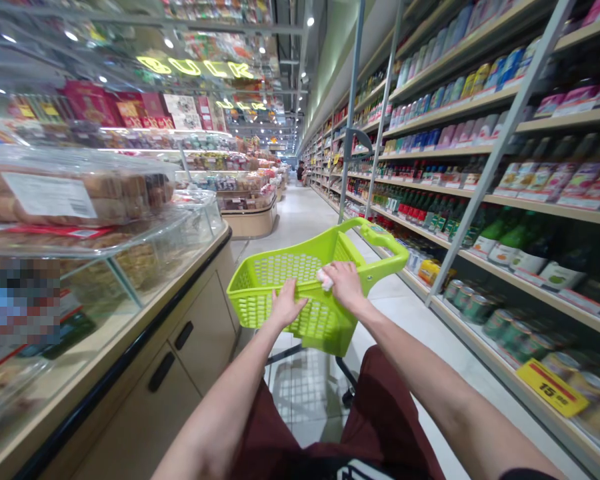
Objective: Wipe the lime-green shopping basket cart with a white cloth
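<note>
Cart, green and mesh-sided, is standing on the floor between the counter's edge and the bottom edge of the shelves, ahead of the person's knees. Left hand is resting loosely open at the near rim, thumb apart from the fingers, apparently gripping nothing. Right hand is holding a crumpled white tissue in curled fingers against the near rim, toward the handle. Rolling is presenting the chief hazard, in this judgement: a wheel is showing below, and uneven pressure could be driving the cart into the counter or shelves; whether any brake is holding cannot be told. Hard leaning on the near rim could be tipping the cart toward the knees, and the tissue could be snagging on the mesh or tearing. The handle is pointing right, toward the shelves; the opposite end is pointing toward the counter, near its far corner. The long axis is running across the aisle.
</note>
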{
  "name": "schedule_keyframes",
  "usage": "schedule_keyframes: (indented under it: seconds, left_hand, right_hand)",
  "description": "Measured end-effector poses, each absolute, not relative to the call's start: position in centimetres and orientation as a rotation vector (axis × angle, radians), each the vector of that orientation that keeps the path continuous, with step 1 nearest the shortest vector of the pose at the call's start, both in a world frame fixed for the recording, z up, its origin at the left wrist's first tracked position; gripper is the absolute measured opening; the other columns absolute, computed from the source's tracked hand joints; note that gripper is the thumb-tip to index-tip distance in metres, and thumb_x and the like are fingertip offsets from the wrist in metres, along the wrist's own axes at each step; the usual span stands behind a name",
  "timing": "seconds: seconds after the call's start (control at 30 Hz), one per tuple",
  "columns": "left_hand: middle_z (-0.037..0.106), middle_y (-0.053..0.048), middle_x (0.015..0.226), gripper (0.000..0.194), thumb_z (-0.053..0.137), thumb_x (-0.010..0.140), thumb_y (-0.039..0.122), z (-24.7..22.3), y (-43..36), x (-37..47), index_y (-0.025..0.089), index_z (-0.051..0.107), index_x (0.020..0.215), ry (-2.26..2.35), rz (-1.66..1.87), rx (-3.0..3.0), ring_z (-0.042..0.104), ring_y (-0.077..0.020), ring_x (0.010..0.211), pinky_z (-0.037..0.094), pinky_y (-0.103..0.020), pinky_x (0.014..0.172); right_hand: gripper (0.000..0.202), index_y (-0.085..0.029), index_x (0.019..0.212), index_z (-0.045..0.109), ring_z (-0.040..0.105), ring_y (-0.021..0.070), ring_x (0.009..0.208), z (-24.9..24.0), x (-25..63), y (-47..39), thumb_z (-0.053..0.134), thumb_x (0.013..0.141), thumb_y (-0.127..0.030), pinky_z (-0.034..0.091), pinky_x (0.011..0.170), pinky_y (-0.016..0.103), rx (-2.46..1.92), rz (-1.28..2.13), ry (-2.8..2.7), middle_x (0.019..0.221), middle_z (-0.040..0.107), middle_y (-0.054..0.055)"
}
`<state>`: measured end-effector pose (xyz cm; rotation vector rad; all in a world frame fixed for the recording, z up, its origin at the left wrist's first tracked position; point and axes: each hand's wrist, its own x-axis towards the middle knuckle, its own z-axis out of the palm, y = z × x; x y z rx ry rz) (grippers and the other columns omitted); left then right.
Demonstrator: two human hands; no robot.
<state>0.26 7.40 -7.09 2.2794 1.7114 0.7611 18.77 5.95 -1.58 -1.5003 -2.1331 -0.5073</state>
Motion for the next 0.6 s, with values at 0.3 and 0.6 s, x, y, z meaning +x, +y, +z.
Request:
schedule_keyframes:
  seconds: [0.3, 0.6]
  left_hand:
    - [0.026, -0.012, 0.142, 0.064, 0.045, 0.077, 0.038, -7.3, 6.9, 1.1, 0.014, 0.025, 0.134, 1.86, 0.584, 2.416, 0.016, -0.0243, 0.132, 0.013, -0.055, 0.104]
    - [0.025, -0.01, 0.142, 0.063, 0.044, 0.077, 0.033, -7.4, 6.9, 0.6, 0.017, 0.023, 0.134, 1.908, 0.513, 2.506, 0.017, -0.023, 0.132, 0.013, -0.056, 0.104]
  right_hand:
    - [0.044, -0.015, 0.116, 0.051, 0.028, 0.0284, 0.123, -0.4, 30.0, 4.2, 0.042, 0.073, -0.011, 0.024, 0.096, 0.048, -1.6, -0.845, -1.596, 0.131, 0.04, 0.014]
    - [0.039, -0.022, 0.115, 0.054, 0.03, 0.0251, 0.125, -2.5, 26.4, 4.3, 0.04, 0.08, -0.011, 0.021, 0.098, 0.046, -1.424, -0.855, -2.092, 0.132, 0.044, 0.009]
